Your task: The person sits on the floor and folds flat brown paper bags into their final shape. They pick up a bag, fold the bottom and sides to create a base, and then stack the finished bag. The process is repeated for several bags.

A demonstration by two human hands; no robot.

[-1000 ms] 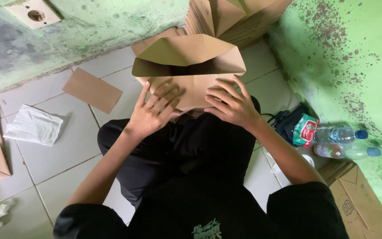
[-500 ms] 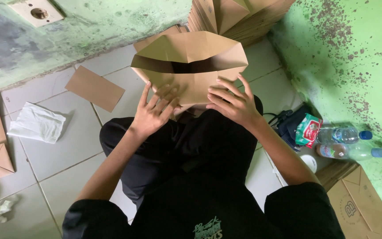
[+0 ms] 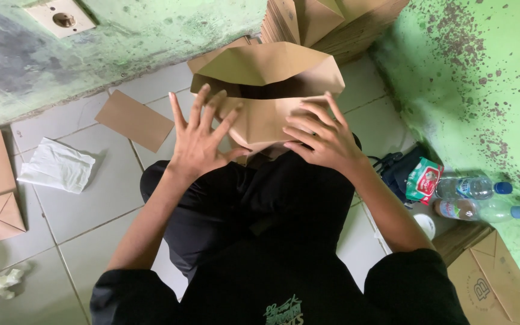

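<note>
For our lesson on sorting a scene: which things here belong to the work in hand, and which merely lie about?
In hand: brown paper bag, left hand, right hand, stack of flat bags.

Lying about: two plastic bottles, white cloth, crumpled tissue, cardboard piece.

Two bottles [image 3: 479, 198]; one open bag [image 3: 266, 96]; stack uncountable.

Left hand [image 3: 198, 139] and right hand [image 3: 324, 137] pressing open brown paper bag [image 3: 266, 90], fingers spread
</note>
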